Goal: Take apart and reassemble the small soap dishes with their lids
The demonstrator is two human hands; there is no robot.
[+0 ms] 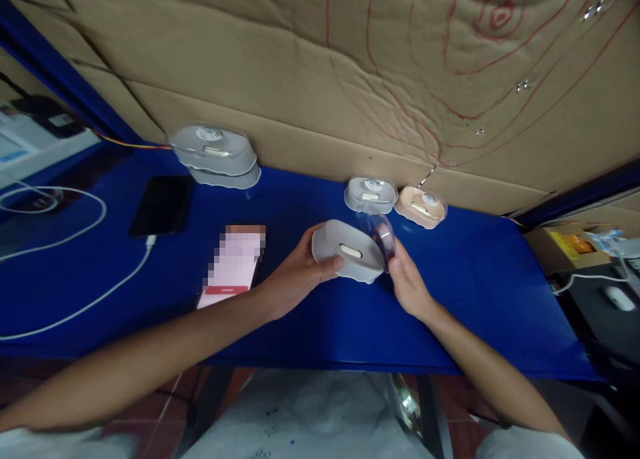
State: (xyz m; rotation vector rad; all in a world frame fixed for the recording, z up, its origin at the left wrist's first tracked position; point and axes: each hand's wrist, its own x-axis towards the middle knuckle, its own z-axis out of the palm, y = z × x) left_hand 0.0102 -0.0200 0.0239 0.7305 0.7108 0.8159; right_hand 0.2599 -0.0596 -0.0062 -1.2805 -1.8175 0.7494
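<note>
My left hand (pixel 311 267) grips a grey oval container (pixel 334 238) with a wavy lower rim and a cream oblong piece on its top. The left thumb presses on the container's near side, and the fingers go behind it. Tilted on edge at the container's right end is a clear plastic cover (pixel 386 238), held by my right hand (pixel 407 282). Whether the cover touches the container I cannot tell. Just beyond stand a similar grey container (pixel 371 196) and a peach one (pixel 421 208), both with round stickers on top.
Two stacked grey containers (pixel 215 156) stand at the back left. A lit phone (pixel 233 259) and a dark phone (pixel 163 204) on a white cable (pixel 105 314) lie left on the blue table (pixel 320 342). Cardboard (pixel 250 59) walls the back. At right is a small open box (pixel 565 249).
</note>
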